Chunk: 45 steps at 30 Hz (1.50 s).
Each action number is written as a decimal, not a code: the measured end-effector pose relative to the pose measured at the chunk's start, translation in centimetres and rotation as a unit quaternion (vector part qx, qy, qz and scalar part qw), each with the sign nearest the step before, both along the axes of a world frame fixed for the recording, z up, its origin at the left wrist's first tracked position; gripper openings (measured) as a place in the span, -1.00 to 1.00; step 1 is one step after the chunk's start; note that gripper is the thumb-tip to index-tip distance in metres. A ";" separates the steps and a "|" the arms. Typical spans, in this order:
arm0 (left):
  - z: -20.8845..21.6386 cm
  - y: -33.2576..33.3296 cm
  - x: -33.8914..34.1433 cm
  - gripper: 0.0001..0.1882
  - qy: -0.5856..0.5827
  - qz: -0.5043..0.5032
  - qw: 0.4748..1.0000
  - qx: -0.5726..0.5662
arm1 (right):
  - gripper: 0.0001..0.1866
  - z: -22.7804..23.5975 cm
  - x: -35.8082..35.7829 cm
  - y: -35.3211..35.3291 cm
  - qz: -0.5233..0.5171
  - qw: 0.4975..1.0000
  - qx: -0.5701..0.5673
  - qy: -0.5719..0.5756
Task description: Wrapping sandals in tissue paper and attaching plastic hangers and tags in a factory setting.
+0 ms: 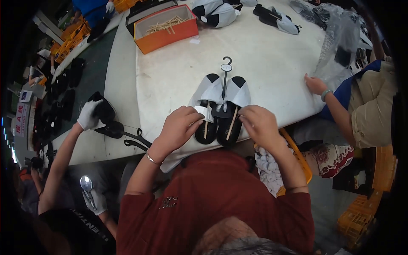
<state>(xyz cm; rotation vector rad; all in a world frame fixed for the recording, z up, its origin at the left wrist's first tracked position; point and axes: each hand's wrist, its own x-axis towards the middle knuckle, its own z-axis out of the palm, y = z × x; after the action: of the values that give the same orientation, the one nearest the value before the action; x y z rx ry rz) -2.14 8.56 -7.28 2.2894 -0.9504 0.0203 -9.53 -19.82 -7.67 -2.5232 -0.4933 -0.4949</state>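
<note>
A pair of slippers with pale grey uppers, black toes and black insoles lies on the white table, toes pointing away from me: a left slipper point(207, 91) and a right slipper point(239, 93). Between them runs a black plastic hanger point(224, 80) with a hook. One wooden stick point(206, 127) lies in the left slipper, another wooden stick point(231, 124) in the right. My left hand point(180, 127) pinches a white tag point(205, 113) over the left slipper. Closed fingers of my right hand point(260, 125) touch the right slipper's outer side near the stick's upper end; what they grip is hidden.
An orange box point(166, 32) of wooden sticks stands at the far left, beside more grey footwear point(214, 12). Scissors point(138, 139) lie left of me. A co-worker's gloved hand point(90, 114) holds a black shoe; another person's hand point(315, 85) touches clear plastic bags point(338, 46).
</note>
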 end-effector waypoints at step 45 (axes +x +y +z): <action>0.7 -3.6 6.7 -0.65 0.100 -0.423 0.850 0.298 | -0.67 3.6 11.5 3.7 0.391 0.769 -0.283 0.419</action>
<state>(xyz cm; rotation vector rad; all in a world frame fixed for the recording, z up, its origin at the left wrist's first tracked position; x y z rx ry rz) 4.61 4.95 -6.55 2.0833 -1.9639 -0.9900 2.01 -16.09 -4.08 -2.3728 -1.3349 1.1996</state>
